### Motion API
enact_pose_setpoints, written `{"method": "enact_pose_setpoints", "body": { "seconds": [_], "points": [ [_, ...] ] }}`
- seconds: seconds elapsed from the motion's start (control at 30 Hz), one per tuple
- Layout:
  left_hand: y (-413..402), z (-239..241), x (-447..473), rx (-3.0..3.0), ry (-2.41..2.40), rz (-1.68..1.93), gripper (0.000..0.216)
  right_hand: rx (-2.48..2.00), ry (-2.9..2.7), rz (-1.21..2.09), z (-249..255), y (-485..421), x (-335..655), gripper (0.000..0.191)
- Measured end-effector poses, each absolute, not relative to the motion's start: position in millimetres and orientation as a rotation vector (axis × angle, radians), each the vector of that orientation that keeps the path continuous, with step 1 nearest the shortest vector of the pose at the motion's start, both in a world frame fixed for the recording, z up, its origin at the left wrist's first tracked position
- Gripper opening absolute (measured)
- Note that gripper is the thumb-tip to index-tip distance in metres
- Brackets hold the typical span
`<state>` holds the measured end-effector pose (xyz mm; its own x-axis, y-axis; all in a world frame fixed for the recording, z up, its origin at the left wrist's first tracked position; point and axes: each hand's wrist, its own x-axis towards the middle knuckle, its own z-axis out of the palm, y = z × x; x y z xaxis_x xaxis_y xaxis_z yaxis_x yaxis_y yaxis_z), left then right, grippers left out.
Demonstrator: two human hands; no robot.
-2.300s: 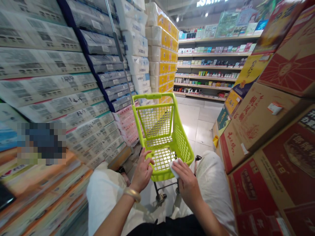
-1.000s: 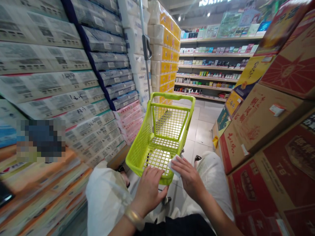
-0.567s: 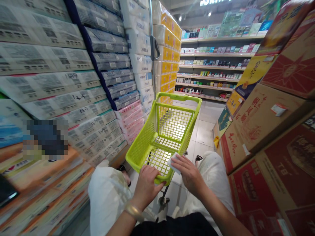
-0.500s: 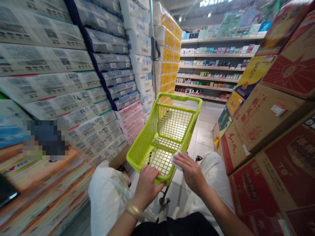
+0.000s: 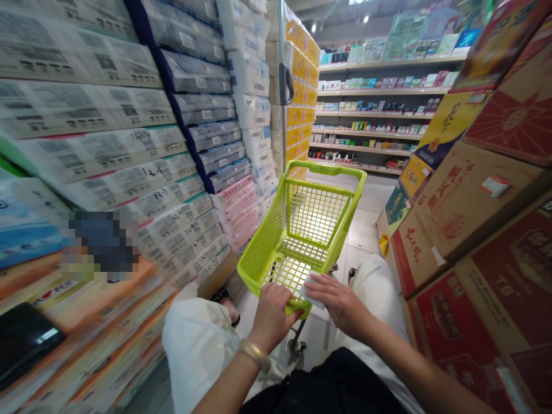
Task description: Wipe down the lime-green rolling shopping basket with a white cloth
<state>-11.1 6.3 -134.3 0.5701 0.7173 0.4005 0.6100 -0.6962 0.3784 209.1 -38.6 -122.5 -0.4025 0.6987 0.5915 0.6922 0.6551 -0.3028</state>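
A lime-green plastic basket (image 5: pixel 259 247) with grid walls sits on a small wheeled cart, tilted in front of my knees. My left hand (image 5: pixel 276 315) is closed over its near rim, thumb along the outside. My right hand (image 5: pixel 342 302) presses a folded white cloth or tissue (image 5: pixel 314 294) onto the right-hand rim near the front corner. The fingers lie over the white piece and hide part of it. Inside the basket only the bare grid floor (image 5: pixel 297 259) shows. One cart wheel (image 5: pixel 295 346) is visible beneath.
Stacked tissue packs (image 5: pixel 142 144) wall the left side, with a dark shiny object (image 5: pixel 28 342) on the nearer packs. Cardboard cartons (image 5: pixel 478 190) crowd the right. A glass door handle (image 5: pixel 285 84) stands beyond the basket, and shelves of small goods (image 5: pixel 375 109) line the back.
My right hand and the white piece have slid along the rim toward the near corner. My left hand keeps its grip. The whole scene has shifted slightly to the right.
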Motion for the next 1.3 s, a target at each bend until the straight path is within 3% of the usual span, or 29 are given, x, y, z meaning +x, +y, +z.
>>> {"method": "enact_pose_setpoints", "body": {
  "seconds": [0.8,1.3],
  "points": [
    [9,-132,-16,2.651,1.086,0.965,0.024,-0.976,-2.212,0.077,-125,-38,205,0.040],
    [10,-133,-18,2.695,1.089,1.023,0.028,-1.150,-1.955,0.045,-133,-36,202,0.043]
  ]
}}
